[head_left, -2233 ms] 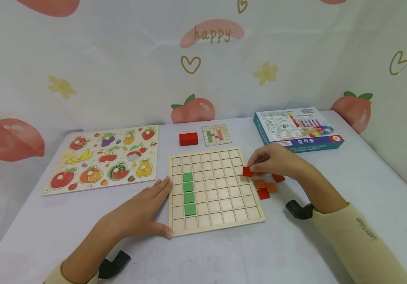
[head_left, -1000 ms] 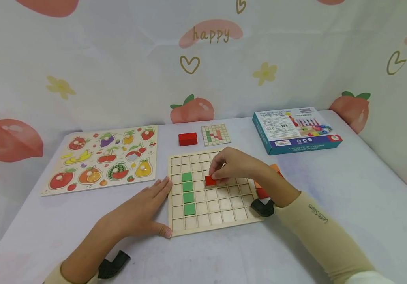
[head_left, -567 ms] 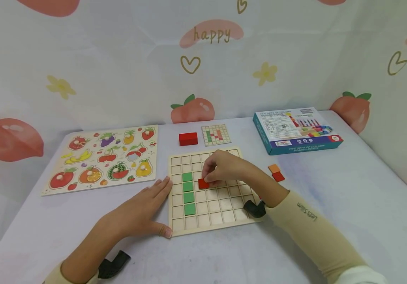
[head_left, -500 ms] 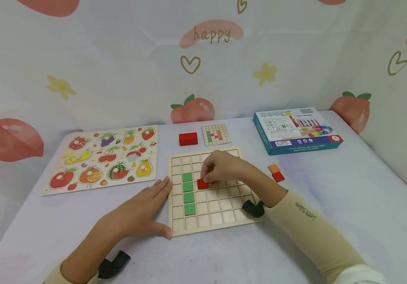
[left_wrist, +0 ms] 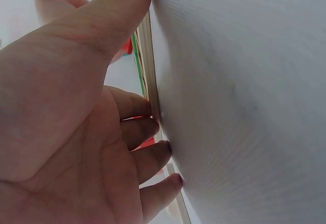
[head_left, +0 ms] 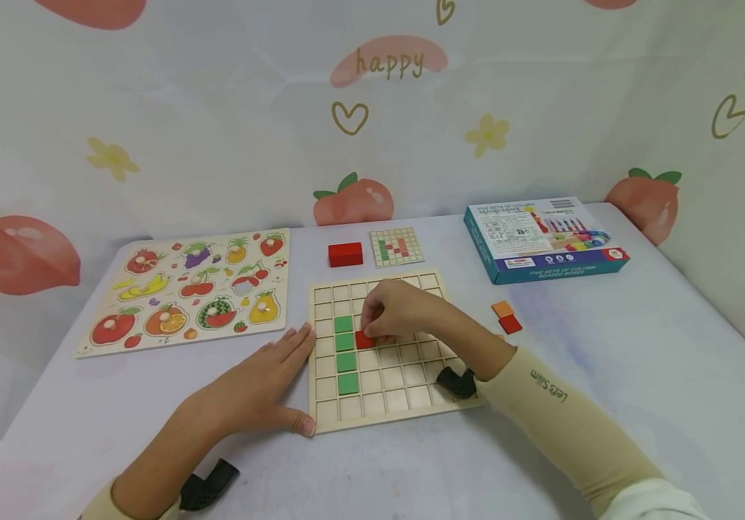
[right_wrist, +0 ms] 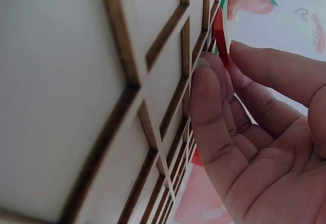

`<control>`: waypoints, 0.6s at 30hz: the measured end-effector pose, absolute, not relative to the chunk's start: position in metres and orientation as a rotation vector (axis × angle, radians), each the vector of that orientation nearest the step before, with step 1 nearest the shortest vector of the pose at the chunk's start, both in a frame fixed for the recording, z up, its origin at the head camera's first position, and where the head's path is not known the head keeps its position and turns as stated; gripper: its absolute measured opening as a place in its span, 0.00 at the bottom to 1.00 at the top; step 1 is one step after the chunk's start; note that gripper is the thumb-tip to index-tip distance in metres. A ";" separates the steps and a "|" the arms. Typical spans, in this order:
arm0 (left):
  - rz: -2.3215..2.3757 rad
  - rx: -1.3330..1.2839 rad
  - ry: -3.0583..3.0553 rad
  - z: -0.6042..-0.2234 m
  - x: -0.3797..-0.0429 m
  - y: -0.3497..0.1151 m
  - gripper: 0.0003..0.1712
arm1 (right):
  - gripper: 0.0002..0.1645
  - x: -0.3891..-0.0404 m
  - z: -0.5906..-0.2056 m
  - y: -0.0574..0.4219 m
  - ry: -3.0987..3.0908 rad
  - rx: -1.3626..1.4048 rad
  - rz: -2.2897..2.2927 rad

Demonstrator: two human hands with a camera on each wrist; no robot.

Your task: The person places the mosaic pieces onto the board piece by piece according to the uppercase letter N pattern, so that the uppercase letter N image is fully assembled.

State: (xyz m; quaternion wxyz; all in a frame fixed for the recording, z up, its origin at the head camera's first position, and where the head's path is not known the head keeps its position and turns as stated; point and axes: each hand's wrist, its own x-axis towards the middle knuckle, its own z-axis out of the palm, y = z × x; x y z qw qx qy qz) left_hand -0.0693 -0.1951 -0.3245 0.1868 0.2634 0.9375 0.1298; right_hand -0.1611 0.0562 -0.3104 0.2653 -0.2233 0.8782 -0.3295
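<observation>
A wooden grid board lies on the table, with a column of several green tiles in its second column. My left hand rests flat with straight fingers against the board's left edge; the left wrist view shows its fingertips on the table beside that edge. Over the board, my right hand pinches a red tile at the cell just right of the second green tile. In the right wrist view the red tile stands tilted at the fingertips. Whether it sits inside the cell I cannot tell.
Orange and red loose tiles lie right of the board, others mostly hidden by the right forearm. Behind are a red block and a pattern card. A fruit puzzle lies left, a boxed set back right.
My right hand has carried the red tile leftward from the board's right edge to the cell beside the green column. My left hand has stayed at the board's left edge.
</observation>
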 end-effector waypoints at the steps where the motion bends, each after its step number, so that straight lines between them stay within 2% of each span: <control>1: 0.365 0.739 2.638 -0.325 -0.069 -0.195 0.75 | 0.06 -0.161 -0.310 0.056 2.386 -0.608 -0.868; 10: 0.365 0.735 2.640 -0.324 -0.069 -0.195 0.75 | 0.01 -0.157 -0.308 0.057 2.468 -0.705 -0.749; 18: 0.353 0.730 2.636 -0.325 -0.069 -0.194 0.75 | 0.05 -0.155 -0.304 0.085 2.505 -0.697 -0.799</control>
